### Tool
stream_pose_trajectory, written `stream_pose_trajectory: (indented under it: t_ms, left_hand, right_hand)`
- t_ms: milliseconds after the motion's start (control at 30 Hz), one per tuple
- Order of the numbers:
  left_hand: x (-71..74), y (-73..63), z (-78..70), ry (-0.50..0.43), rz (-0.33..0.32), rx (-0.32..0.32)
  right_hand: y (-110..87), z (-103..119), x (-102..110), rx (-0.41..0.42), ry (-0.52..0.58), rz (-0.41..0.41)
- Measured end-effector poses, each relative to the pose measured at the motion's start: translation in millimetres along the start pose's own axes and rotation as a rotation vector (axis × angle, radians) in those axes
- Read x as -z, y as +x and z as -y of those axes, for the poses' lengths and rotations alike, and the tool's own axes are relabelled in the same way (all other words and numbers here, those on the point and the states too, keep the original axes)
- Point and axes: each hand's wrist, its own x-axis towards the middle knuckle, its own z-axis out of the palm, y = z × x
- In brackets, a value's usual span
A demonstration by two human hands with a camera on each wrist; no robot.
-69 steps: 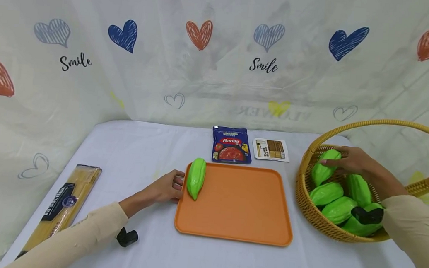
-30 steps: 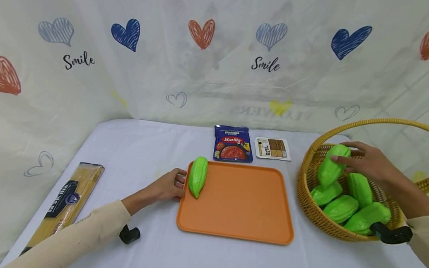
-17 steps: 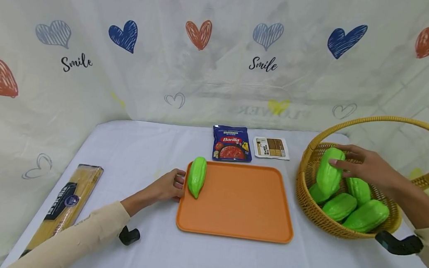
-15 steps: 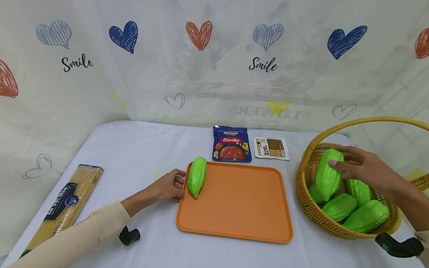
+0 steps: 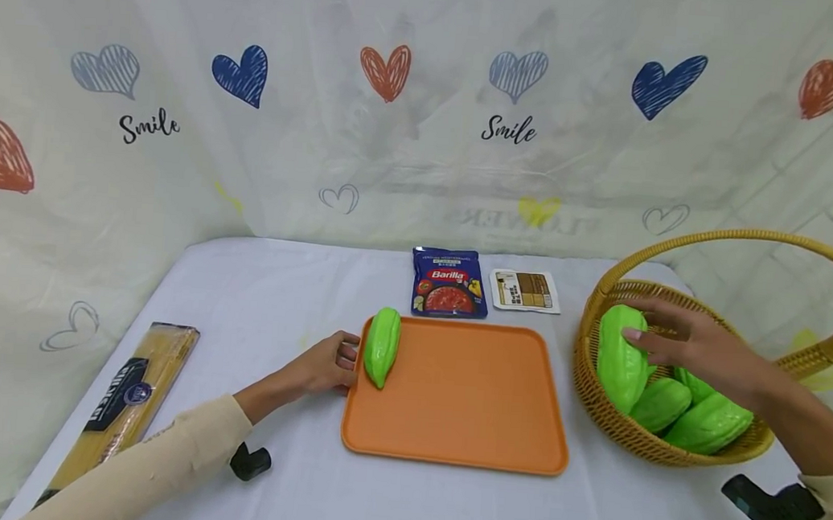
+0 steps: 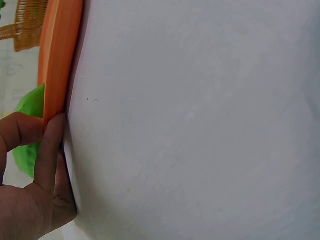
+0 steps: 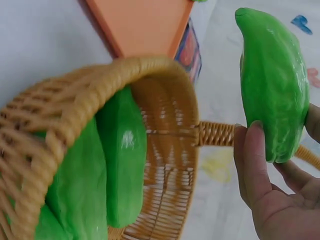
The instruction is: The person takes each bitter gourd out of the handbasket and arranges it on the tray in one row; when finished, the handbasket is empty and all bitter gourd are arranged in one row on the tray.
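Note:
My right hand point(image 5: 700, 348) holds a green ribbed gourd point(image 5: 615, 370) by its thicker end, thumb on one side and fingers on the other. It is raised over the left side of the wicker basket point(image 5: 615, 432); in the right wrist view the held gourd point(image 7: 272, 85) shows outside the basket's rim. Several similar green gourds point(image 5: 710, 423) lie inside the basket. At the left edge of the orange tray point(image 5: 457, 400), my left hand point(image 5: 325, 362) pinches the rim between thumb and fingers, plain in the left wrist view. One gourd point(image 5: 382, 346) lies on the tray along that edge.
Behind the tray lie a blue Barilla pouch point(image 5: 449, 282) and a flat brown-and-white packet point(image 5: 525, 290). A long pasta packet point(image 5: 123, 405) lies at the table's left edge. The basket's tall handle point(image 5: 737, 234) arches above the right arm.
The right hand has lifted a gourd up from among the others in the basket, then shifted left with it toward the basket's left rim. The left hand stays at the tray's edge.

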Motion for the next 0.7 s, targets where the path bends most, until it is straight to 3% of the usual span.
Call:
stream_pose_trajectory:
  t_ms: [367, 700]
  left_hand:
    - [-1.1, -1.8, -1.0, 0.010, 0.003, -0.003]
    - [-1.2, -0.4, -0.7, -0.023, 0.005, 0.003]
  right_hand:
    - [-2.4, 18, -24, 0.080, 0.013, 0.005]
    - [3.7, 32, -47, 0.088, 0.106, 0.063]
